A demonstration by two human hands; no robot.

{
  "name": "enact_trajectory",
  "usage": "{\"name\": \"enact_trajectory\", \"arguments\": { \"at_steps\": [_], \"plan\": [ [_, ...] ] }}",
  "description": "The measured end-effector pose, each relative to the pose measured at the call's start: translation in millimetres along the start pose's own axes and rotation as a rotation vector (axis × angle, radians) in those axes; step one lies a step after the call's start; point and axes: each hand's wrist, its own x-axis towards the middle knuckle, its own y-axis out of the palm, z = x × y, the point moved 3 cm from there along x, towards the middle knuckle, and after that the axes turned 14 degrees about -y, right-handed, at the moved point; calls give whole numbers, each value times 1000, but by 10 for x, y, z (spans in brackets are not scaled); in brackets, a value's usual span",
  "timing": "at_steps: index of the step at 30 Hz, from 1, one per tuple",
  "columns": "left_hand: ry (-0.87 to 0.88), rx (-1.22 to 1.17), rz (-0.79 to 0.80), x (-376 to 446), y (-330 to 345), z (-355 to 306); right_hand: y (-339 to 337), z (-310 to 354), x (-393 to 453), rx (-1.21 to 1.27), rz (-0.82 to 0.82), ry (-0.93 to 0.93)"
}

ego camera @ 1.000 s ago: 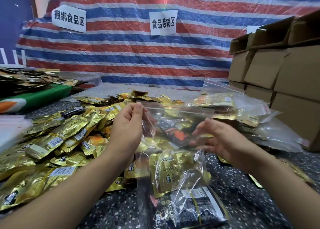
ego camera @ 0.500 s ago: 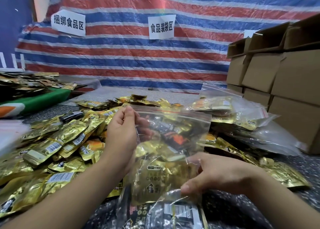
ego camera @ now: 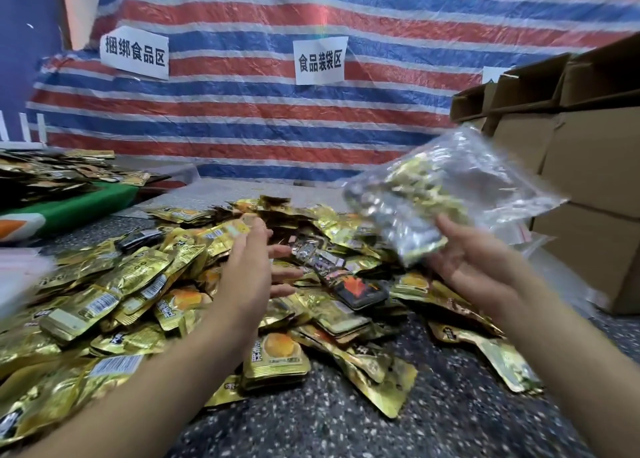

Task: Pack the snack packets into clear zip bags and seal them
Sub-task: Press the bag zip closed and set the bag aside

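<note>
A clear zip bag (ego camera: 440, 194) stuffed with gold and dark snack packets is in the air at the right, tilted and motion-blurred. My right hand (ego camera: 485, 270) holds its lower end between thumb and fingers, palm turned up. I cannot tell whether its zip is sealed. My left hand (ego camera: 249, 270) hovers with relaxed, spread fingers over the big heap of loose gold snack packets (ego camera: 138, 284) and holds nothing. A black packet with an orange print (ego camera: 360, 289) lies on the heap between my hands.
Stacked cardboard boxes (ego camera: 588, 166) stand close at the right, with clear plastic bags (ego camera: 540, 239) below them. A green board (ego camera: 76, 208) at the left carries another packet heap (ego camera: 52, 173). A striped tarp (ego camera: 277, 118) hangs behind. Speckled tabletop (ego camera: 450, 405) shows in front.
My right hand has lifted the filled zip bag from in front of me up and to the right. My left hand has let go of the bag's top and opened.
</note>
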Motion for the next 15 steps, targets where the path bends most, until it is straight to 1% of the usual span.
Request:
{"name": "enact_trajectory", "arguments": {
  "at_steps": [2, 3, 4, 6, 8, 10, 12, 15],
  "plan": [
    [-9, 8, -1, 4, 4, 12, 17, 211, 288, 77, -123, -105],
    [-12, 10, 1, 5, 8, 15, 8, 278, 415, 124, -167, -126],
    [-17, 15, 4, 5, 11, 22, -35, 306, 538, 149, -210, -125],
    [-29, 42, 15, 3, 33, 39, -166, 245, 688, 46, -270, -34],
    [-42, 61, 29, 2, 53, 53, -304, 123, 745, -158, -290, 101],
    [-47, 74, 50, 4, 71, 58, -376, 68, 753, -303, -287, 149],
    [-43, 95, 71, 4, 77, 65, -370, 52, 749, -320, -281, 141],
    [-45, 121, 65, 13, 73, 79, -349, 0, 718, -227, -274, 101]
  ]
}}
